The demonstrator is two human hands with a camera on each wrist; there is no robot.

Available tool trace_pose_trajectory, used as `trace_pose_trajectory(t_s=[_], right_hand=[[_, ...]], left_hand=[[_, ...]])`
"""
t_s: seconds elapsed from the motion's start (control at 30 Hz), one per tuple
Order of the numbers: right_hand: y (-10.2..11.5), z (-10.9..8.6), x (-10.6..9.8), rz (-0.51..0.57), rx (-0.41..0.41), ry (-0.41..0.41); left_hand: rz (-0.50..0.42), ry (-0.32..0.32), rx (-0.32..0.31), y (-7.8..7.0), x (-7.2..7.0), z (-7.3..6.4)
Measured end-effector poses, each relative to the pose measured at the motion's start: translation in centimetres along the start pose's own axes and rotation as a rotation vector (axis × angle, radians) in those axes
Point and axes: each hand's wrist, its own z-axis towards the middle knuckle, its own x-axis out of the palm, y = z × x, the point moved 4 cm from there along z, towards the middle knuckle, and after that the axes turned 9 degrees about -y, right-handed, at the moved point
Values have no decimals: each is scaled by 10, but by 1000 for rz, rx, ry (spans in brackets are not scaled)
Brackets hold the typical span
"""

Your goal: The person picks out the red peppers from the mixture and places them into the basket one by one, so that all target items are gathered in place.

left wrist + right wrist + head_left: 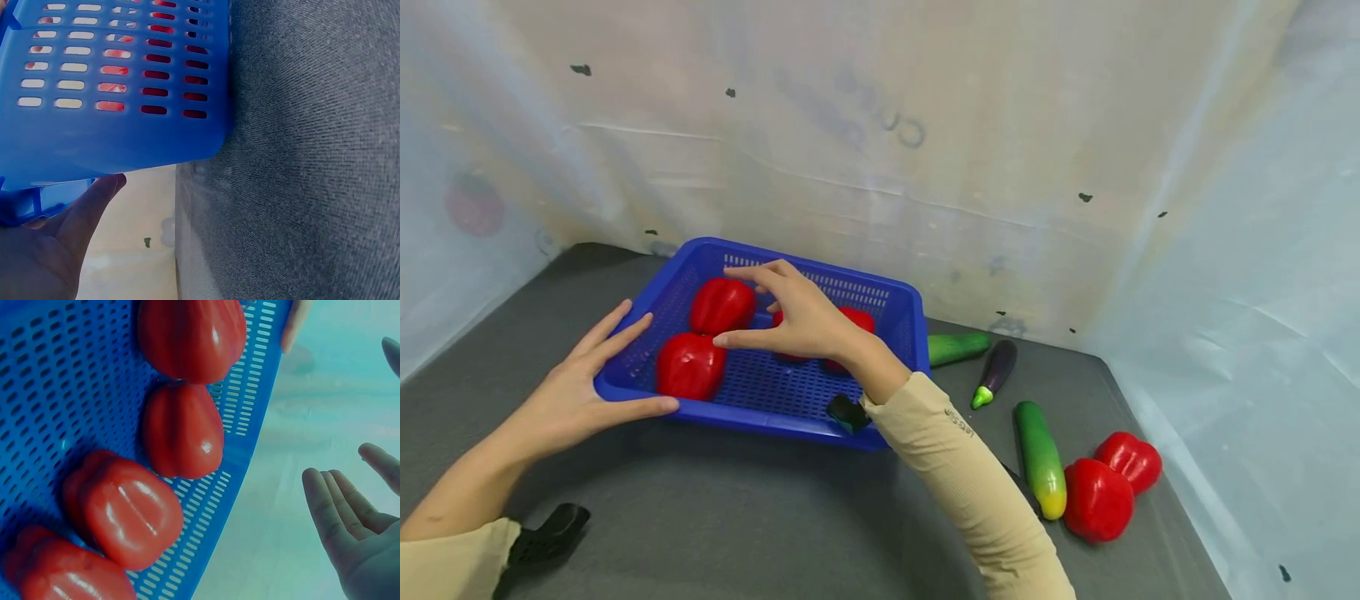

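Where the desk (722, 517) runs nearest, a pale sleeve (456, 562) with a black wrist device (553, 533) beside it leads up to the left hand (576, 387). Its fingers are straight and spread at the left end of the blue basket (760, 417), thumb stretched along the near rim; hand touches basket at that corner. A second pale sleeve (970, 475) crosses from lower right.

Near right, two loose red peppers (1100, 500) touch on the desk. Just beside them, a green cucumber (1040, 454), yellow end toward the viewer. Dark object under the right sleeve's edge: mostly hidden, cannot tell what.

Farther in, basket upright on the desk, slotted walls, holding four red peppers (691, 367): two close together at its left end, two toward the right, these partly covered in the head view by the right hand (805, 317). That hand is above the basket, thumb and fingers set wide apart, gripping nothing; the right wrist view shows it apart from the peppers.

Past the basket's right end, a small dark eggplant (1000, 365), green cap nearer; next to it another cucumber (957, 347), partly hidden by the basket. Farthest back, a pale sheet (1000, 125) with small dark marks.
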Motion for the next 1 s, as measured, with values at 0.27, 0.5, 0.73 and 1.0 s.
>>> trace_pose_trajectory(t_s=[0.27, 0.5, 0.73, 1.0], right_hand=[[-2, -13, -10, -73, -8, -36], [-8, -20, -17, -89, 15, -53], [-16, -30, -25, -100, 29, -67], [-22, -40, -33, -109, 38, -86]], left_hand=[[-12, -20, 14, 5, -4, 0], [-10, -25, 14, 9, -8, 2], [0, -9, 8, 11, -9, 4], [12, -17, 5, 13, -10, 5]])
